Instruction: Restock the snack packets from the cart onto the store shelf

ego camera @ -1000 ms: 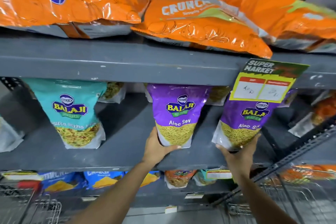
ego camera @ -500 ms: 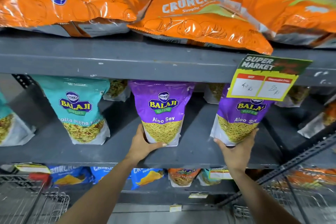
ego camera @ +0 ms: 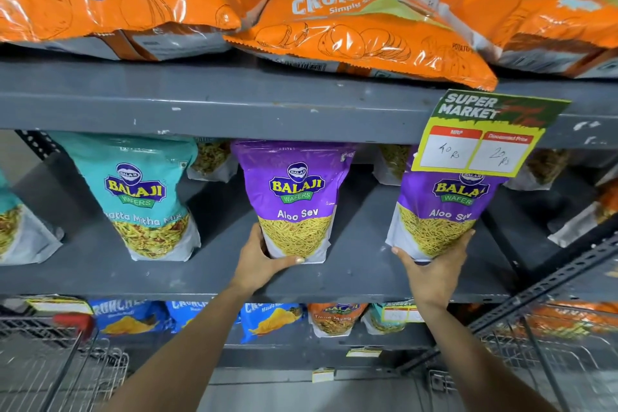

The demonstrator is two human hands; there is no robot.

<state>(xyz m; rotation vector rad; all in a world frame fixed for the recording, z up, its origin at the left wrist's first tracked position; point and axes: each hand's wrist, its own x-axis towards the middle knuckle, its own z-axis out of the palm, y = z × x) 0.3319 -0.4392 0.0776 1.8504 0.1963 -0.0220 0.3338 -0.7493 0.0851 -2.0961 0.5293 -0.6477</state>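
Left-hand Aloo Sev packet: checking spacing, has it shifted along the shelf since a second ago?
Yes. The left Aloo Sev packet has slid leftward, closer to the teal packet and farther from the price tag.

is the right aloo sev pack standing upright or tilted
Tilted: the right pack leans left at its base, cupped from below by the right hand.

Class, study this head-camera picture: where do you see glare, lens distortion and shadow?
Head view: glare streaks the glossy orange packets on the top shelf; wide-angle distortion bows the grey shelf edge and tilts the packets outward; shadow darkens the recess behind the purple Aloo Sev packets; the price tag stays sharp and readable.
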